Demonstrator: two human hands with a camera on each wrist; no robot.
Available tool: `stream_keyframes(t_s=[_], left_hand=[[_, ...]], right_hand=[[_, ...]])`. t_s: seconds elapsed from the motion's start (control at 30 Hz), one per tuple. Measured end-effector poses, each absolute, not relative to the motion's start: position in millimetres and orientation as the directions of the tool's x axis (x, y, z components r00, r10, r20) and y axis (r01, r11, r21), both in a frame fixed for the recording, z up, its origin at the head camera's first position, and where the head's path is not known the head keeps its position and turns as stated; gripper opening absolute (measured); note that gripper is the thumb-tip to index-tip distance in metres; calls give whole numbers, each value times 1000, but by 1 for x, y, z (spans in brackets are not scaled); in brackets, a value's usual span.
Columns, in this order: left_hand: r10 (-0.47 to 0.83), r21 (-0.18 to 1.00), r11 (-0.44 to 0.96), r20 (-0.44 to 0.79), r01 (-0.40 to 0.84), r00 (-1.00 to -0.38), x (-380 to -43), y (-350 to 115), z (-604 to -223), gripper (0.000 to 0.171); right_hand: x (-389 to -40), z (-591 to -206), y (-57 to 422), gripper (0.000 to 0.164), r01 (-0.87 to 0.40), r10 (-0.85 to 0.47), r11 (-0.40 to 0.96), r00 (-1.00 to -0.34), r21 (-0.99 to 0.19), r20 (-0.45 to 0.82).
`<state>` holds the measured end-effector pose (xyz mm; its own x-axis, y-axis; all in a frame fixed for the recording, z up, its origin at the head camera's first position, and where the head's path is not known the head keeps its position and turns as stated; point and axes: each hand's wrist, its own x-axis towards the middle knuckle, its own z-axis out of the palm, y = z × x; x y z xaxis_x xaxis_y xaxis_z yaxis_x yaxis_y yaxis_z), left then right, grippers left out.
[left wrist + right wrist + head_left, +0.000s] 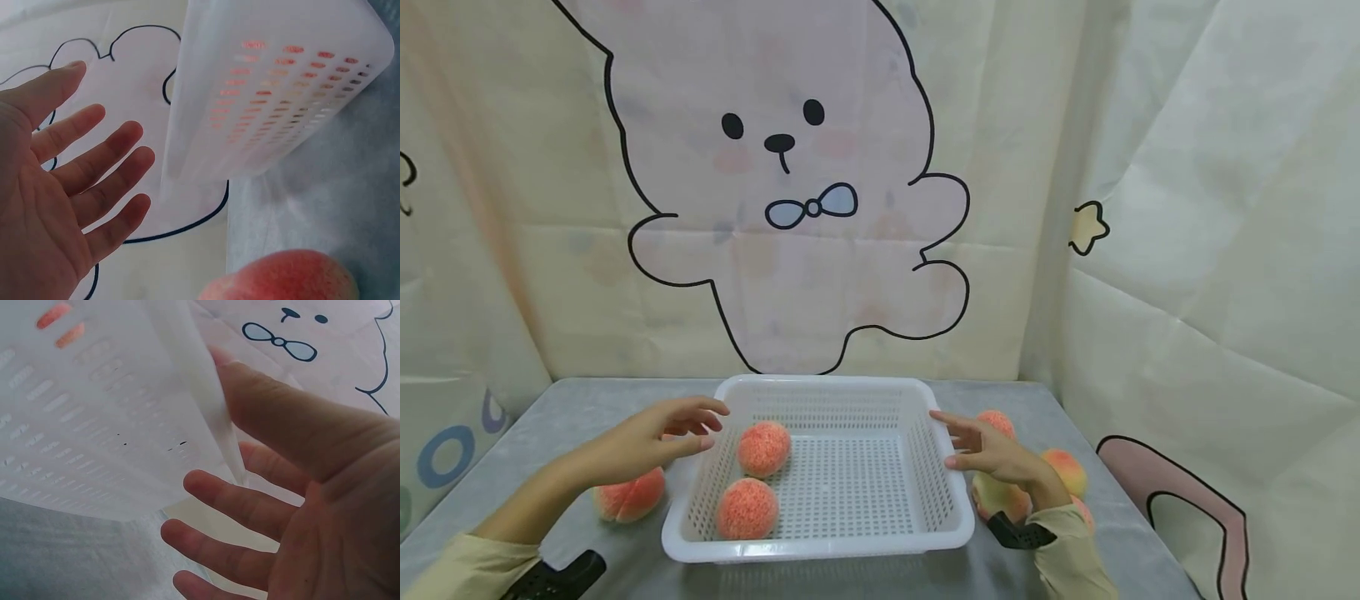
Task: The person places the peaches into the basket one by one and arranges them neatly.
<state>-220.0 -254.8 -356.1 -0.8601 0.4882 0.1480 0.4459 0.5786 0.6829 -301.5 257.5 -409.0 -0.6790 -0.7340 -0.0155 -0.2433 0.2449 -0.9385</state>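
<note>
While a white perforated basket (820, 547) is sitting on the gray table (587, 412) at the frame's bottom centre, two peaches (747, 508) are resting in its left part, one behind the other. The person's left hand (643, 435) is hovering beside the basket's left edge, its fingers spreading loosely and gripping nothing. Opposite, the right hand (996, 454) is hanging at the right edge, fingers also spreading; I'm not able to tell whether the fingertips are touching it. A red peach (628, 497) is lying at lower left, just outside the basket, and more peaches (1064, 472) are clustering near the right hand. Behind, a cartoon animal (805, 283) is filling the upper middle.
</note>
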Motion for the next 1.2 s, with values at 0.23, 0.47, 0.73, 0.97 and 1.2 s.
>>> stream_keyframes(t_s=[0.23,0.47,0.73,0.97,1.2], left_hand=[[446,751,541,124,378,-886,-217,-275,-361,44],[362,715,602,152,355,-920,-215,-297,-371,43],[290,630,682,234,372,-928,-221,-325,-386,38],[281,653,677,197,340,-939,-218,-345,-397,41],[335,680,661,112,318,-935,-204,-364,-410,45]], right_hand=[[-301,-407,257,80,-242,-724,266,-689,-933,-28],[-300,-408,256,82,-231,-730,251,-683,-940,-27],[-303,-407,257,81,-244,-723,272,-690,-931,-31],[-304,-408,258,79,-250,-726,270,-687,-930,-27],[-305,-408,258,80,-243,-729,266,-683,-933,-30]])
